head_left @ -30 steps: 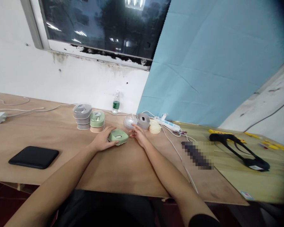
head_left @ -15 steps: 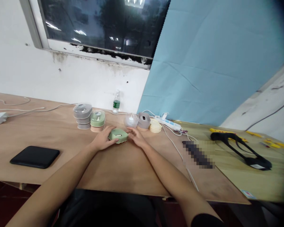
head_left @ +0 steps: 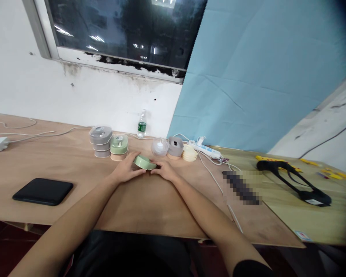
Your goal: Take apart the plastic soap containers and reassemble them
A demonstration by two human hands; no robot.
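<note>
A pale green plastic rounded case (head_left: 144, 162) stands tilted on its edge between my hands, held at both sides. My left hand (head_left: 127, 172) grips its left end, and my right hand (head_left: 164, 171) has its fingertips on the right end. Just behind it stands a stack of green and peach round cases (head_left: 118, 147). Further left is a stack of grey cases (head_left: 100, 142). To the right are a clear plastic dome (head_left: 159, 146), a grey cup-shaped piece (head_left: 175, 148) and a stack of cream discs (head_left: 189, 153).
The plywood table (head_left: 161, 204) holds a black flat pad (head_left: 42, 191) at left, a water bottle (head_left: 142, 124) at the back and a white power strip (head_left: 204, 151) with cables. A black strap device (head_left: 294, 184) and yellow pieces lie on a lighter board at right; a blurred patch (head_left: 241, 187) hides something.
The green case has tipped up from lying flat onto its edge. Both hands have closed in around it, and my right hand has moved left from the dome.
</note>
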